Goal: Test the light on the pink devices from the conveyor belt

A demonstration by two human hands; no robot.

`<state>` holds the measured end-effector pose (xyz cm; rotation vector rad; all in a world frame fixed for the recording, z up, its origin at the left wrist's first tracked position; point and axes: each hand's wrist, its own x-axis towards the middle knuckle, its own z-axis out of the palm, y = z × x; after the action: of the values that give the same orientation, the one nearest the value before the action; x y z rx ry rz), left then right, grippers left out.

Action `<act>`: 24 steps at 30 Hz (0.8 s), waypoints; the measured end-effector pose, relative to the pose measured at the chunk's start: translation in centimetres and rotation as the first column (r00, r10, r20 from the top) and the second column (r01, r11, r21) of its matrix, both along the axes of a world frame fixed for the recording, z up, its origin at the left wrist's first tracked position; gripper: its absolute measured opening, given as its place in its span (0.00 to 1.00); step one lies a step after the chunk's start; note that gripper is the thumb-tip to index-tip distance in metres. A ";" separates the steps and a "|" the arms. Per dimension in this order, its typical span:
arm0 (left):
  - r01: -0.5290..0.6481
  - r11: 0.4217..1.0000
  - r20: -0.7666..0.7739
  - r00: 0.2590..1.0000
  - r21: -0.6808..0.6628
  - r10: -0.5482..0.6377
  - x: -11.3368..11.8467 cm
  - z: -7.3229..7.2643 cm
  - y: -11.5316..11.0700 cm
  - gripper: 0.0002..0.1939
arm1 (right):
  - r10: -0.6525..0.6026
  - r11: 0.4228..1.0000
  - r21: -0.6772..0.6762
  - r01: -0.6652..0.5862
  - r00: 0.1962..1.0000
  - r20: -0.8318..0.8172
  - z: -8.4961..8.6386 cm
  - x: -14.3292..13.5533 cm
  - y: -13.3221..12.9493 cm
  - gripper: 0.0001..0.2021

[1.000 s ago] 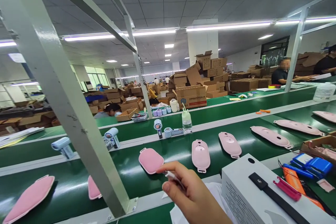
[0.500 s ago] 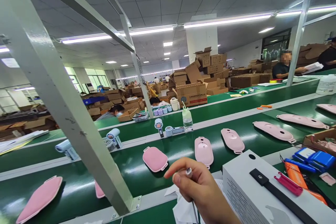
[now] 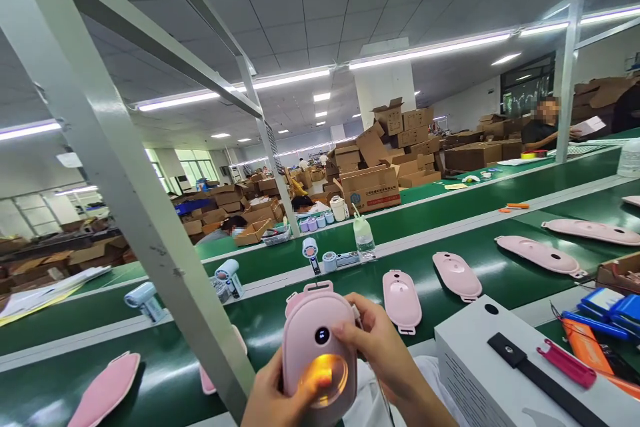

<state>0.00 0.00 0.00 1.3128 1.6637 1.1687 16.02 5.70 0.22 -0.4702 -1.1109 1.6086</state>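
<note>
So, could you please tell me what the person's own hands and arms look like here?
Both the left hand and the right hand are bare: no gloves, rings or watch show. The right forearm is bare too, with no sleeve in view; the left arm is out of frame.

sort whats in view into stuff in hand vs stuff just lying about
In hand:
- pink device with a glowing orange window, held by left hand and right hand

Lying about:
- pink shells on the green belt
- white box
- spray bottle
- cardboard boxes
</note>
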 end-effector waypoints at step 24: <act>-0.250 0.964 -0.526 0.811 0.086 0.257 -3.5 -2.5 8.1 0.24 | -0.580 0.814 0.177 0.553 0.766 0.276 -3.4 2.3 6.0 0.11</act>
<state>-3.55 8.11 -2.53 1.5562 2.2983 1.0093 18.34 11.73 -3.20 -0.9398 -1.1249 0.9604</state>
